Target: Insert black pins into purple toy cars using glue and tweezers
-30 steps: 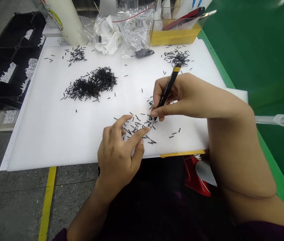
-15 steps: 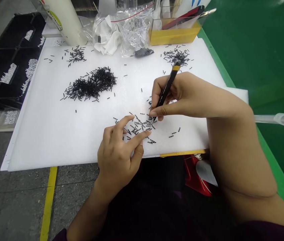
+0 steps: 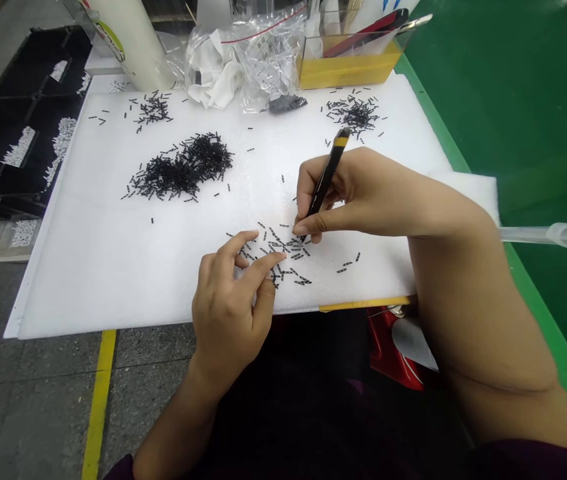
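Note:
Small black pieces [image 3: 296, 253] lie scattered on a white foam sheet [image 3: 93, 267] between my hands. My right hand [image 3: 343, 193] is closed round black tweezers [image 3: 327, 175] with a yellow band, their tips down among the pieces. Whether the tips pinch a piece is too small to tell. My left hand [image 3: 233, 287] rests at the left edge of this scatter, fingers apart, its index fingertip touching the pieces. Farther back is a large black pile [image 3: 183, 167], with smaller piles at the back left [image 3: 153, 108] and back right [image 3: 358, 115].
Along the back edge stand a white bottle [image 3: 131, 47], clear plastic bags [image 3: 268, 60] and a yellow-based box [image 3: 348, 70] holding tools. Black trays [image 3: 18, 113] with white pieces are at the left. A clear plastic tube [image 3: 563, 235] lies at the right.
My left hand has moved slightly left, uncovering more pieces. My right hand and the tweezers have shifted a little to the left.

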Available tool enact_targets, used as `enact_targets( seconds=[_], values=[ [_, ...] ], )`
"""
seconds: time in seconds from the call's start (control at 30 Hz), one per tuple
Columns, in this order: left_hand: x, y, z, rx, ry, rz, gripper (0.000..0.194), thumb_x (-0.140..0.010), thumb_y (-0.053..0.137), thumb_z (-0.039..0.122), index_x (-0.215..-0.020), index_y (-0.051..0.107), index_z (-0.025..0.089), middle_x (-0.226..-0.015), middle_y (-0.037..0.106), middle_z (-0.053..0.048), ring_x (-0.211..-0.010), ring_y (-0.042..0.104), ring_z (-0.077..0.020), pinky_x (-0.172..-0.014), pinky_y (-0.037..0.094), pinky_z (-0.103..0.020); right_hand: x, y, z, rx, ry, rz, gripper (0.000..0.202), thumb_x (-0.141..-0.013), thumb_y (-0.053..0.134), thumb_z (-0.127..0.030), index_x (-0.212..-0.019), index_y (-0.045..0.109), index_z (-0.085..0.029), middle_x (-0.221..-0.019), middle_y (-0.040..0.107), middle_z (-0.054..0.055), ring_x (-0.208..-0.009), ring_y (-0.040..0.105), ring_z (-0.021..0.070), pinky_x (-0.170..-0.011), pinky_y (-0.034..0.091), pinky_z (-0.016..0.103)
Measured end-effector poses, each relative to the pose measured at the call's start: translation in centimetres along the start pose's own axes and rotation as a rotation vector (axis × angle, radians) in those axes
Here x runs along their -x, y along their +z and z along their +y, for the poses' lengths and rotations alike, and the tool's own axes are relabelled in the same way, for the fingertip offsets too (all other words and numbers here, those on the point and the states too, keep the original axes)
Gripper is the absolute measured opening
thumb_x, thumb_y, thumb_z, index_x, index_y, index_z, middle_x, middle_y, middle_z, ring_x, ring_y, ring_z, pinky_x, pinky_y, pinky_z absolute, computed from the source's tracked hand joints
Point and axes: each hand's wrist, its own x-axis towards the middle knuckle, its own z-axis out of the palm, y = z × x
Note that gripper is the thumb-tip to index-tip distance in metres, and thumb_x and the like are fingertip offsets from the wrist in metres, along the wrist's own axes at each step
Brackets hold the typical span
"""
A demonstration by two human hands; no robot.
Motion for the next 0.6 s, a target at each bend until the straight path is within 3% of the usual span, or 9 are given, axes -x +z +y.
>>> enact_targets(
  seconds=[0.13, 0.33, 0.6],
  values=[
    [-0.05, 0.02, 0.00, 0.000, -0.005, 0.017, 0.030, -0.101, 0.060, 0.007, -0.116, 0.083, 0.020, -0.133, 0.075, -0.013, -0.090, 0.064, -0.0238, -0.078, 0.055, -0.039, -0.01, 0.01, -0.10, 0.018, 0.009, -0.015, 0.023, -0.086, 0.085, -0.015, -0.081, 0.065, -0.026, -0.076, 0.079, -0.001, -0.072, 0.077, 0.0184, -0.069, 0.061, 0.033],
    [0.13, 0.03, -0.14, 0.049, 0.025, 0.083, 0.028, -0.099, 0.060, 0.001, -0.102, 0.082, 0.018, -0.123, 0.080, -0.011, -0.085, 0.063, -0.0213, -0.077, 0.054, -0.038, -0.03, 0.07, 0.07, -0.001, -0.035, -0.001, 0.021, -0.086, 0.086, -0.014, -0.083, 0.067, -0.022, -0.075, 0.078, -0.002, -0.069, 0.076, 0.0157, -0.065, 0.059, 0.029],
    [0.25, -0.23, -0.28, 0.120, 0.075, 0.105, 0.021, -0.096, 0.063, 0.006, -0.091, 0.078, 0.020, -0.119, 0.080, -0.009, -0.079, 0.060, -0.0194, -0.072, 0.052, -0.036, 0.03, 0.31, -0.10, -0.078, -0.008, -0.105, 0.031, -0.084, 0.087, -0.014, -0.087, 0.058, -0.023, -0.075, 0.075, -0.005, -0.067, 0.077, 0.0148, -0.061, 0.060, 0.026]
  ],
)
